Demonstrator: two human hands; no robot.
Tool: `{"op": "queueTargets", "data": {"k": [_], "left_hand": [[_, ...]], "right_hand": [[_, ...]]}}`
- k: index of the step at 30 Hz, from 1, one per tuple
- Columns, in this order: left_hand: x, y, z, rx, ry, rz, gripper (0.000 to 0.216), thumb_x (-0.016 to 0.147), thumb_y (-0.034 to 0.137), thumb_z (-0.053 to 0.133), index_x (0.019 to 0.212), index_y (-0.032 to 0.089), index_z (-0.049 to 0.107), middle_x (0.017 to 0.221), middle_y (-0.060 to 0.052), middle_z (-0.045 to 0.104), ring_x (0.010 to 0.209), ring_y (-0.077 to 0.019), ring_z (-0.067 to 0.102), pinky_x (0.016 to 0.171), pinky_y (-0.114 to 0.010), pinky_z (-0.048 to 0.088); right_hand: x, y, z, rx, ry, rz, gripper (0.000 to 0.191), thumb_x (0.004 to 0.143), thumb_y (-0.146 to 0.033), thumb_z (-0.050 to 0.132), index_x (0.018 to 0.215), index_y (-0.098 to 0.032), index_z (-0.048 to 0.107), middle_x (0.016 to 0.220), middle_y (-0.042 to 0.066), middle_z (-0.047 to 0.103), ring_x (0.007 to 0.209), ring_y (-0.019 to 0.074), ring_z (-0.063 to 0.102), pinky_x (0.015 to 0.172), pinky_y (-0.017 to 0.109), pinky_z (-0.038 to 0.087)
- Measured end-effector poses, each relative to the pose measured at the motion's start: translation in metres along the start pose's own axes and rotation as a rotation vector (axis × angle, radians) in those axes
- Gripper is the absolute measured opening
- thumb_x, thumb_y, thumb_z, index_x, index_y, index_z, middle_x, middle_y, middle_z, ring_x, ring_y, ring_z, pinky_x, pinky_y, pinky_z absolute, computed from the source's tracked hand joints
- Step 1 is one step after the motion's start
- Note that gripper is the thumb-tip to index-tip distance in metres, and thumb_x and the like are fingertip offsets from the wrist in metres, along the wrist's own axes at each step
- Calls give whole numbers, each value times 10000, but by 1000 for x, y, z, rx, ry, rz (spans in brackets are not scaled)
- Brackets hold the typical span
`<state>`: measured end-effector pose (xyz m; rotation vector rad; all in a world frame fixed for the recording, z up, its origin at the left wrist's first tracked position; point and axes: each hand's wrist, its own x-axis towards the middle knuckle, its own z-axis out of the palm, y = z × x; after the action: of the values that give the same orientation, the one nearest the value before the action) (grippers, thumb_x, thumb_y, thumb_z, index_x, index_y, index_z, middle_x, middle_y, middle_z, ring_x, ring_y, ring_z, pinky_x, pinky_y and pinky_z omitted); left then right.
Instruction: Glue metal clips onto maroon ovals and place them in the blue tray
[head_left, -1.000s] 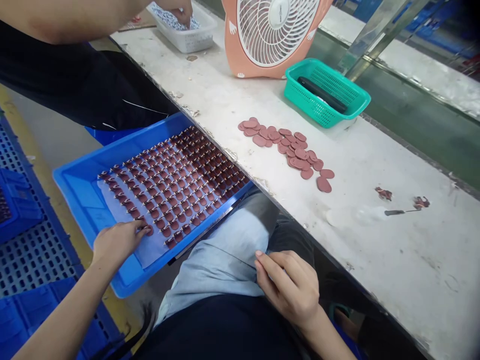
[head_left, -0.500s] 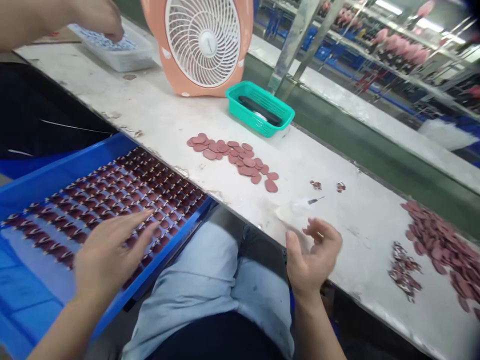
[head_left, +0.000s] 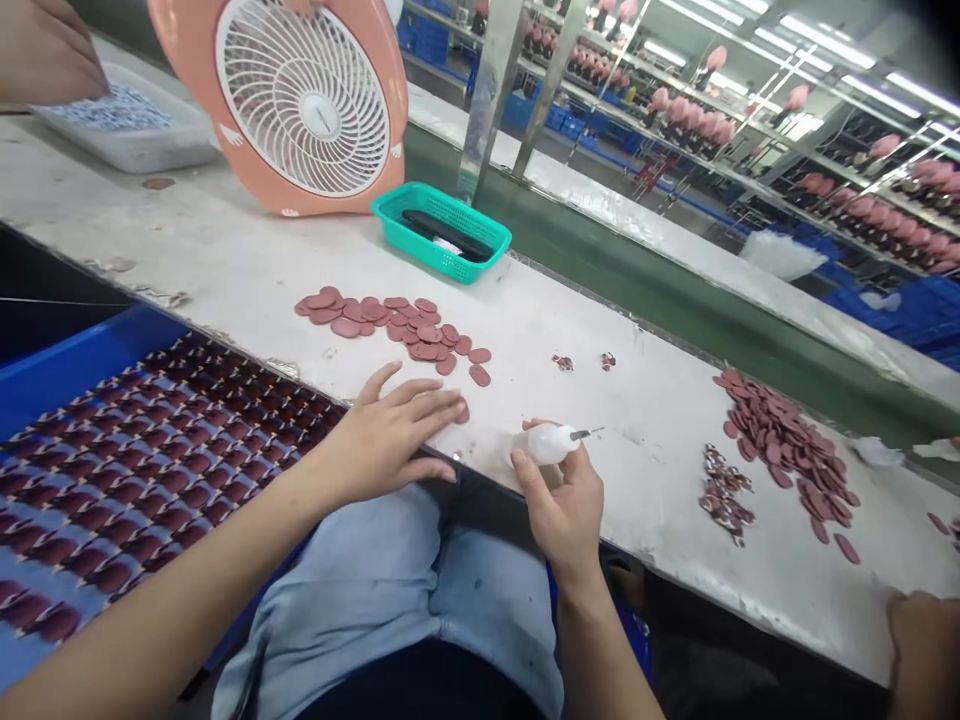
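Observation:
My left hand [head_left: 390, 435] lies open, fingers stretched over the edge of the white bench [head_left: 225, 270], fingertips touching a reddish oval piece [head_left: 463, 412]. My right hand [head_left: 559, 495] is closed around a small white squeeze bottle [head_left: 551, 442] with a metal needle tip pointing right. A row of reddish oval pieces [head_left: 390, 322] lies on the bench beyond my left hand. On my lap to the left sits a blue tray [head_left: 67, 365] with rows of several dark red pieces with clips [head_left: 150, 450].
A peach desk fan [head_left: 300, 100] and a teal basket [head_left: 442, 235] stand at the back. A second heap of oval pieces [head_left: 787, 445] and small clips [head_left: 720, 495] lies right. Another person's hand [head_left: 45, 50] hovers over a white tray [head_left: 120, 125] at far left. Another hand [head_left: 926, 640] shows bottom right.
My left hand has left the blue tray and come to the bench edge. My right hand rose from my lap and took hold of the white bottle. The view swung right.

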<state>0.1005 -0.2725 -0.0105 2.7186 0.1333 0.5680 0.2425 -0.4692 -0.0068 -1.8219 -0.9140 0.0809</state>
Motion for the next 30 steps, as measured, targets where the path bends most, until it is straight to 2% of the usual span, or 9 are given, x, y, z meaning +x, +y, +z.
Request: {"op": "queueTargets", "data": {"k": [3, 6, 9, 12, 17, 23, 26, 28, 30], "left_hand": [[-25, 7, 5, -60, 74, -90, 297, 908, 359, 672, 1196, 408, 723, 1216, -7, 756, 1093, -277, 689, 1202, -540, 137], [-34, 29, 9, -227, 263, -323, 168, 899, 295, 672, 975, 371, 802, 966, -5, 815, 897, -248, 723, 1112, -491, 343], [-33, 60, 5, -638, 354, -641, 119, 862, 361, 721, 904, 306, 817, 912, -36, 815, 872, -244, 735, 904, -369, 534], [-34, 82, -3, -948, 329, -844, 115, 815, 374, 771, 871, 287, 824, 930, -42, 816, 892, -227, 748, 831, -287, 574], [-42, 90, -10, -1191, 204, -897, 127, 769, 368, 822, 798, 244, 817, 796, -45, 792, 780, -160, 721, 753, -204, 565], [-58, 91, 6, -1882, -26, -1000, 366, 608, 424, 928, 767, 170, 717, 747, -49, 760, 671, -141, 724, 583, -171, 568], [-67, 92, 15, -2019, -1, -988, 433, 572, 433, 944, 790, 163, 685, 730, -51, 742, 587, -115, 682, 526, -164, 555], [-73, 94, 16, -2035, 61, -998, 467, 593, 456, 929, 903, 187, 707, 736, -44, 735, 591, -109, 663, 524, -167, 558], [-79, 95, 15, -2041, 134, -993, 494, 637, 455, 906, 1026, 209, 727, 765, -39, 733, 626, -107, 655, 543, -173, 573]], "right_hand": [[-14, 1, 0, 240, 28, 34, 326, 920, -411, 610, 1167, -200, 576, 926, 44, 649, 809, 188, 645, 730, 337, 547], [-18, -5, 6, 401, -45, 103, 307, 908, -411, 601, 1130, -208, 544, 775, -22, 561, 567, 118, 538, 498, 241, 473], [-12, -16, 13, 464, -200, 167, 273, 838, -346, 708, 1021, -202, 565, 729, -37, 576, 528, 92, 506, 469, 211, 436], [-4, -27, 16, 566, -323, 201, 293, 806, -347, 748, 984, -206, 563, 766, -14, 649, 584, 110, 570, 520, 226, 483], [0, -35, 18, 793, -536, 324, 366, 758, -265, 783, 1035, -211, 551, 753, -23, 673, 645, 145, 663, 610, 274, 556], [-12, -38, 20, 846, -712, 382, 338, 767, -230, 786, 1019, -212, 560, 752, -30, 655, 540, 97, 592, 504, 207, 502], [-20, -35, 19, 749, -650, 321, 334, 819, -321, 765, 1068, -216, 569, 781, -16, 644, 554, 102, 585, 475, 195, 492], [-25, -30, 15, 670, -564, 338, 372, 877, -437, 694, 1146, -237, 535, 757, -24, 610, 510, 95, 526, 392, 170, 418], [-27, -27, 6, 605, -537, 404, 405, 934, -528, 573, 1229, -282, 444, 729, -40, 574, 461, 91, 444, 336, 154, 318]]}}
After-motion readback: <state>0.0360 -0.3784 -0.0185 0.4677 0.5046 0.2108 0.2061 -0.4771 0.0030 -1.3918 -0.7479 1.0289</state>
